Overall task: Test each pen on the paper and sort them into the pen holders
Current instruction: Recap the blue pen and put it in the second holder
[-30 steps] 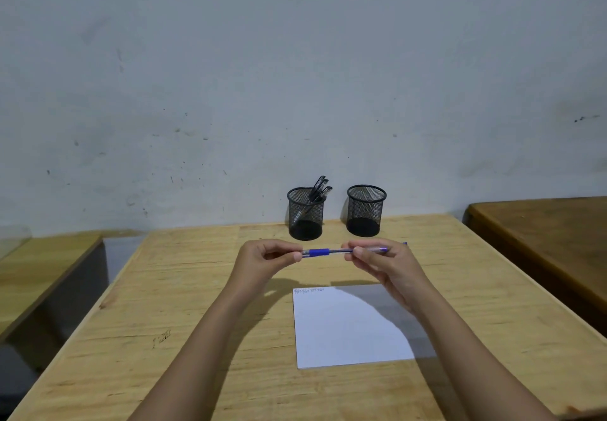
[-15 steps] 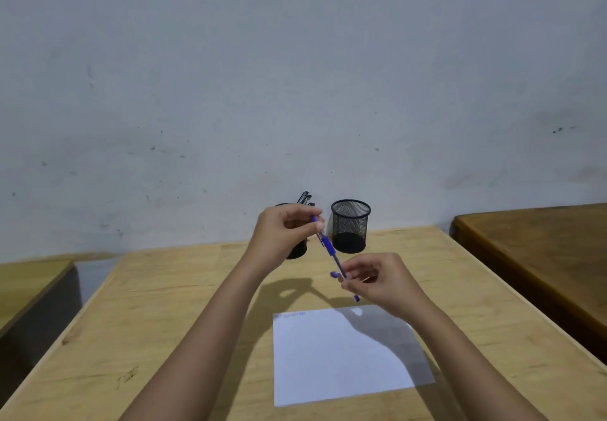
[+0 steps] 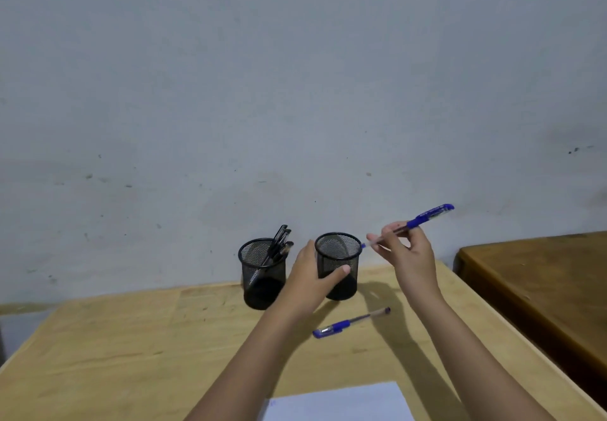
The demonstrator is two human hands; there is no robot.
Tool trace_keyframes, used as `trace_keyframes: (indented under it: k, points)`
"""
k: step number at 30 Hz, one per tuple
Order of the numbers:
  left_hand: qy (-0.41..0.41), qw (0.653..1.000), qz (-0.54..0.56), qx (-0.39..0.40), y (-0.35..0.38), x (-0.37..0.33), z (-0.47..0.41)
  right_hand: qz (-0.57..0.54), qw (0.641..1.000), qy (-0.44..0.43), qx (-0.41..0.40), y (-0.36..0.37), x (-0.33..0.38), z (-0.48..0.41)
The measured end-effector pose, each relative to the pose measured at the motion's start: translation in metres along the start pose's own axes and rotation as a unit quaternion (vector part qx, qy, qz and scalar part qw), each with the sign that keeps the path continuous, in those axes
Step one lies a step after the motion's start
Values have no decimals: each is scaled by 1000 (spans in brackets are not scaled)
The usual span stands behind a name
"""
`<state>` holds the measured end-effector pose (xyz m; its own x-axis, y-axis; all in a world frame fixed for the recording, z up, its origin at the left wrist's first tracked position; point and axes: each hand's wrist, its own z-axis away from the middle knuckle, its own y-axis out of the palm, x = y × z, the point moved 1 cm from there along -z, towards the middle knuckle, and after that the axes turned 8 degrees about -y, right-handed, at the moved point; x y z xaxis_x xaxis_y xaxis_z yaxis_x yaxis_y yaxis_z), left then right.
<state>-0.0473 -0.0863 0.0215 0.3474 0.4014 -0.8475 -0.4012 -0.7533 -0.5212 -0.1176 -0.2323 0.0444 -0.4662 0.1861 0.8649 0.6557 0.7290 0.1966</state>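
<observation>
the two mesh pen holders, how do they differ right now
The left pen holder holds several dark pens; the right pen holder looks empty. The left hand grips the right holder, while the left one stands untouched. The right hand aims a blue pen at the right holder's rim, not the left's. Both are black mesh cups standing upright on the wooden table.

No legible text (pen [image 3: 427,217] print blurred)

Left hand [image 3: 310,276] cupped, right hand [image 3: 405,253] raised, fingers [image 3: 377,240] pinched.
</observation>
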Motion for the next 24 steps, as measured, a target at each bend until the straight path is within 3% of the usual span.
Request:
trace_keyframes:
  k: [5, 11, 24]
  points:
    - [-38, 999, 33, 12, 13, 15, -23, 140, 989, -36, -15, 11, -36, -27]
    - [-31, 998, 51, 21, 18, 31, -40, 297, 951, -26, 83, 18, -65, -40]
    - [-50, 996, 75, 23, 20, 42, -48, 250, 952, 20, 175, 13, -71, -33]
